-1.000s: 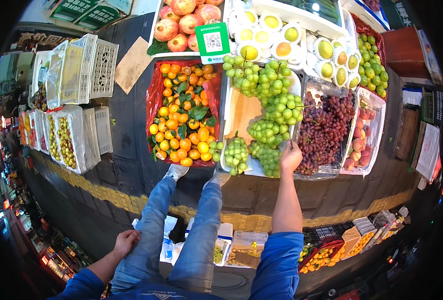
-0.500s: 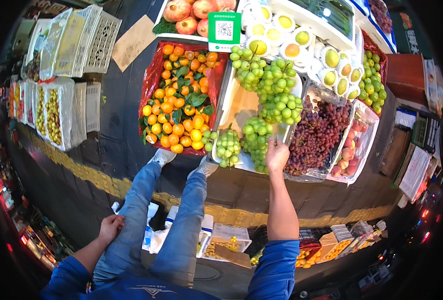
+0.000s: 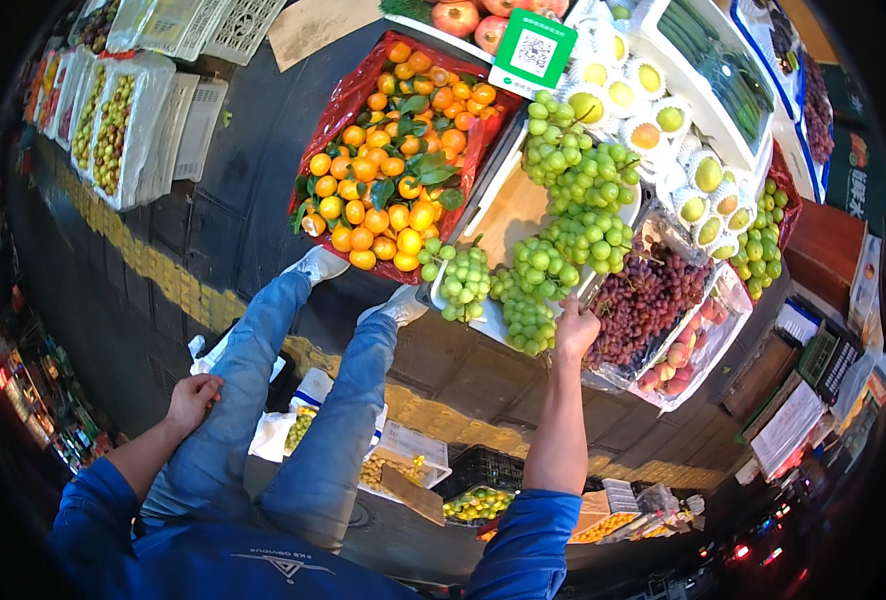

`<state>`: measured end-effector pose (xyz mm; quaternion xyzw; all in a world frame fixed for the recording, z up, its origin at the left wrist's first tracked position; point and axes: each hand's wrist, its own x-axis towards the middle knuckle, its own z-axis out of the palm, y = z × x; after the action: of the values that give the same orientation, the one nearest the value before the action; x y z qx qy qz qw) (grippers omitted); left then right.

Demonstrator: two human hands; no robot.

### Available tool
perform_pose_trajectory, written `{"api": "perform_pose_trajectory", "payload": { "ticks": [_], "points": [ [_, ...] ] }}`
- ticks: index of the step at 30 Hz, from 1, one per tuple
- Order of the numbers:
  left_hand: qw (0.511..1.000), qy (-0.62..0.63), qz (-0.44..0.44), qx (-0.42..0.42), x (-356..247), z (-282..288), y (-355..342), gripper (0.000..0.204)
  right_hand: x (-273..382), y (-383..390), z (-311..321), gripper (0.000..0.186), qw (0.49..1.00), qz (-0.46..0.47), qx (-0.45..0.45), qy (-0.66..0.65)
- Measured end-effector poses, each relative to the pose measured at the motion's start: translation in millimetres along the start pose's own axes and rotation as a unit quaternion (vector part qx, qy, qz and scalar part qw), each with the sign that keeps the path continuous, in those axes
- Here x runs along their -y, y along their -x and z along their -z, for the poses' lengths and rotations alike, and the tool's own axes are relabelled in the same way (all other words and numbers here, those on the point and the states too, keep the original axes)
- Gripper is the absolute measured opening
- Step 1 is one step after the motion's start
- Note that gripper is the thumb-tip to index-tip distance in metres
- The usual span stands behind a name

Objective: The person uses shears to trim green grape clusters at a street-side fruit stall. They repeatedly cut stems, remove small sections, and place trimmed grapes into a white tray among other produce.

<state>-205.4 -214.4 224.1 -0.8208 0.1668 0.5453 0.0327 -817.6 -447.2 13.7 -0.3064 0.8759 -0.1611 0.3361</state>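
Observation:
My right hand (image 3: pixel 576 328) is at the front right edge of a tray, beside the lower bunch of green grapes (image 3: pixel 529 322). Its fingers are curled closed; what lies in them is hidden. More green grapes (image 3: pixel 595 240) curve along the tray's right side, and a small bunch (image 3: pixel 464 281) sits at its front left corner. Between them shows the wooden-coloured tray bottom (image 3: pixel 512 212). Red grapes (image 3: pixel 643 305) lie just right of this hand. My left hand (image 3: pixel 193 403) hangs by my left thigh, its fingers loosely closed, with nothing visible in them.
A red-lined box of oranges with leaves (image 3: pixel 371 195) stands left of the tray. Behind are net-wrapped pale fruit (image 3: pixel 650 78) and a green code sign (image 3: pixel 534 52). Peaches (image 3: pixel 681 357) lie at the right. Crates of fruit (image 3: pixel 151 130) stand far left; others (image 3: pixel 478 505) are beside my legs.
The whole view has tilted and shifted, so the stall sits further right. My right hand stays by the green grapes, slightly further from the lower bunch. My left hand remains by my thigh.

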Motion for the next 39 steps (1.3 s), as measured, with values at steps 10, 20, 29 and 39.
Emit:
{"api": "perform_pose_trajectory", "payload": {
  "ticks": [10,20,29,39],
  "points": [
    [1.000,0.006,0.005,-0.004,10,-4,-6,0.027,23,24,10,0.033,0.975,-0.079,0.032,-0.204],
    [1.000,-0.008,0.010,-0.015,1,-9,-2,0.028,-4,-8,10,0.030,0.978,-0.126,0.033,-0.165],
    [1.000,-0.004,0.018,-0.020,-5,-10,4,0.029,-21,-15,-3,0.043,0.993,-0.018,-0.093,0.063],
    [1.000,-0.021,-0.003,-0.022,2,-11,0,0.029,-40,-43,-3,0.047,0.988,-0.038,-0.065,0.132]
  ]
}}
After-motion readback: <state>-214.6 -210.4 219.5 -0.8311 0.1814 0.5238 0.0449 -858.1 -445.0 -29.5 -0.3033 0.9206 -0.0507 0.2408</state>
